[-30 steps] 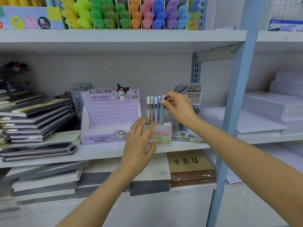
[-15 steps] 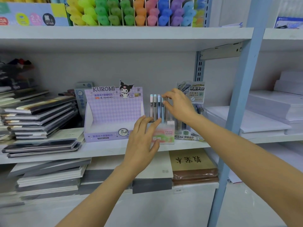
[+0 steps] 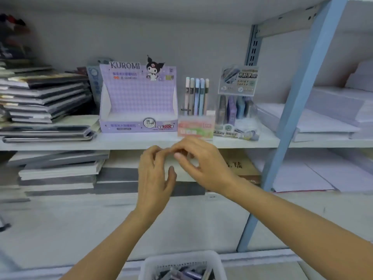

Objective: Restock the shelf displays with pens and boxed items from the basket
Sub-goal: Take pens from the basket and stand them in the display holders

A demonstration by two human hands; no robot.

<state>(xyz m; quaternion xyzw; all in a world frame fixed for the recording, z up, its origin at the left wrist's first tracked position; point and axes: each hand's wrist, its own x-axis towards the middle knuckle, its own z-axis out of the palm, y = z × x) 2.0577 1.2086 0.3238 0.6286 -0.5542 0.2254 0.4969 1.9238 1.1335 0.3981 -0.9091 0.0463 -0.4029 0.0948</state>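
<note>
Below white shelf board (image 3: pixel 121 142), hands met.
Left hand (image 3: pixel 155 176) and right hand (image 3: pixel 203 164) curled, fingertips touching; grasp could not be told.

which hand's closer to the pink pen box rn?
Right. The right hand sits just below the pink pen box; the left hand is lower and further left.

A: Middle shelf (image 3: pixel 131 141), left to right?
B: Notebook stacks (image 3: pixel 44 93) at far left. Display box (image 3: pixel 139 102) beside them. Pen holder (image 3: pixel 195 127) just right of the box, pens (image 3: pixel 196 96) upright in it. Clear rack (image 3: pixel 236 110) next right. Then the post (image 3: pixel 298 110), with paper stacks (image 3: pixel 323 122) beyond it.
A: Below and in front?
B: Lower shelf: more stacks (image 3: pixel 60 170). Basket (image 3: pixel 181 259) nearest the camera, pens lying in it. Left hand (image 3: pixel 155 178) and right hand (image 3: pixel 203 166) meet before the shelf edge, under the holder.
</note>
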